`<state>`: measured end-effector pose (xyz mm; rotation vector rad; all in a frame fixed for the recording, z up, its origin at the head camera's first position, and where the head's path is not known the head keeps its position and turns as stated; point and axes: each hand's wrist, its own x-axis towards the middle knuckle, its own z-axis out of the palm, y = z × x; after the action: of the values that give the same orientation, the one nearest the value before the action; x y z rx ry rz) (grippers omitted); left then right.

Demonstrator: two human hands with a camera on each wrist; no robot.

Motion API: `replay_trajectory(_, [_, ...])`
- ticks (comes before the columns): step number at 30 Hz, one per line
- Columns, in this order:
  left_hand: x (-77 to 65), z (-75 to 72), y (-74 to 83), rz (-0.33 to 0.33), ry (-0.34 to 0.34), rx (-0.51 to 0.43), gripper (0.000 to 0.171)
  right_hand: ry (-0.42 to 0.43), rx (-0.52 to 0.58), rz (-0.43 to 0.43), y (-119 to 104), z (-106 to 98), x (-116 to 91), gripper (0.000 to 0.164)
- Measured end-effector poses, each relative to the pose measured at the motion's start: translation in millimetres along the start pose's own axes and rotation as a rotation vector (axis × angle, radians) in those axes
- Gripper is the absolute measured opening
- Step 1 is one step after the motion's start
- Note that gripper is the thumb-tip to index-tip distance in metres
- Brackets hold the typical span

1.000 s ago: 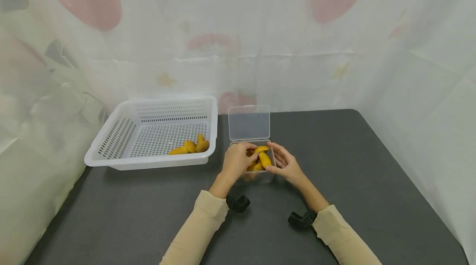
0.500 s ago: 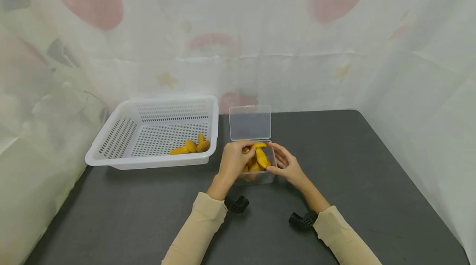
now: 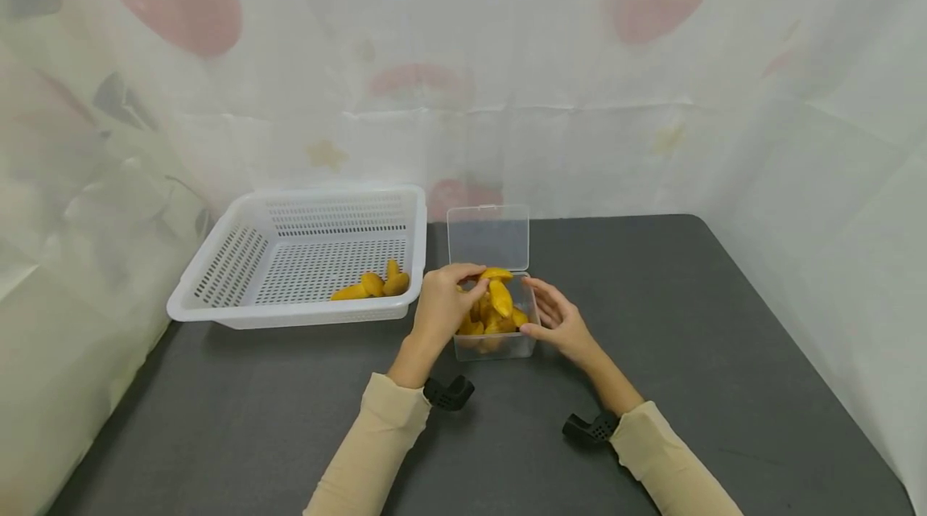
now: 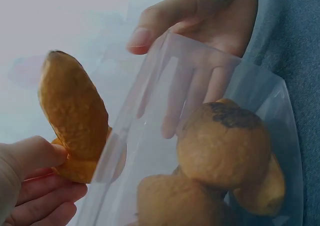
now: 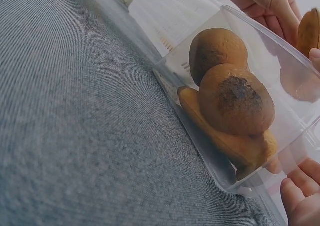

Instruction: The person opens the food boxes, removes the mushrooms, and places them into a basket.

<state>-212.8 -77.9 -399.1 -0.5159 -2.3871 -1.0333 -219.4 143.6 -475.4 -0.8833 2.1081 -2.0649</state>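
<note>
Between thumb and fingers my left hand (image 3: 442, 303) pinches a yellow mushroom (image 4: 72, 103) by its cap, its thick stem pointing away from the fingers. It is at the top of a clear plastic box (image 3: 510, 348), overlapping the heap inside in the head view. Several more mushrooms (image 5: 237, 101) lie in the box, some with dark patches on their caps. My right hand (image 3: 565, 327) rests along the box's right side, its fingers fairly straight against the outer wall and its thumb at the front corner.
A white slotted basket (image 3: 290, 317) stands to the left, with several mushrooms (image 3: 372, 285) in its front right corner. The box's hinged lid (image 3: 488, 238) stands up at the back. Dark grey tabletop (image 3: 695, 339) surrounds them, with a patterned curtain (image 3: 565, 154) behind.
My left hand has moved left and slightly back, bringing the mushroom with it and uncovering more of the heap in the box. The right hand stays at the box's side.
</note>
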Motion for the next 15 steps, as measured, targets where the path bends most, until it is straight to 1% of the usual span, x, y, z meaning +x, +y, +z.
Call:
replay_trajectory(4, [-0.7,-6.4,0.0,-0.004,0.0,-0.037,0.019,0.0,-0.001,-0.001,0.5,-0.5,-0.2,0.075])
replay_trajectory(8, [-2.3,-14.1,-0.3,-0.002,0.009,-0.05,0.019,-0.006,0.009,0.0,-0.2,-0.5,0.3,0.077])
replay_trajectory(11, [-3.8,-19.6,-2.6,-0.005,0.023,-0.037,0.02,-0.007,0.016,-0.001,-0.6,-0.4,0.4,0.077])
replay_trajectory(15, [-5.8,-26.6,-7.6,-0.027,0.047,-0.023,0.02,-0.006,0.017,-0.004,-0.2,-0.5,0.1,0.077])
